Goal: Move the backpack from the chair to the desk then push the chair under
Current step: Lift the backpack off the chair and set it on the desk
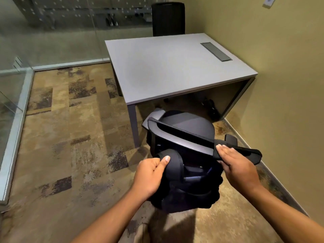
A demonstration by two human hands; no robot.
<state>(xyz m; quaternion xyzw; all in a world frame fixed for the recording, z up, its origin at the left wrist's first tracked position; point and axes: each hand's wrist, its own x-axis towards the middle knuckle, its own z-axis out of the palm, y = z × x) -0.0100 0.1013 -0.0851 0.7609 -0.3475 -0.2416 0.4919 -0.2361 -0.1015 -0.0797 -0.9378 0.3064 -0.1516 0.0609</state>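
Note:
A black backpack (pixel 185 193) hangs behind the backrest of a dark office chair (pixel 182 135), low in the middle of the view. My left hand (pixel 150 174) is closed on a padded black shoulder strap at the backpack's left side. Resting on the top right end of the chair's backrest, my right hand (pixel 236 162) grips another black strap (pixel 252 155) that lies over the rail. The chair's seat faces the grey desk (pixel 166 67), just in front of the desk's near edge. The lower part of the chair is hidden by the backpack.
A grey cable cover (pixel 216 51) is set into the desk's far right. A second black chair (pixel 168 18) stands behind the desk. A beige wall (pixel 289 85) runs along the right and glass partitions (pixel 15 95) along the left. Patterned carpet (pixel 73 137) spreads out to the left.

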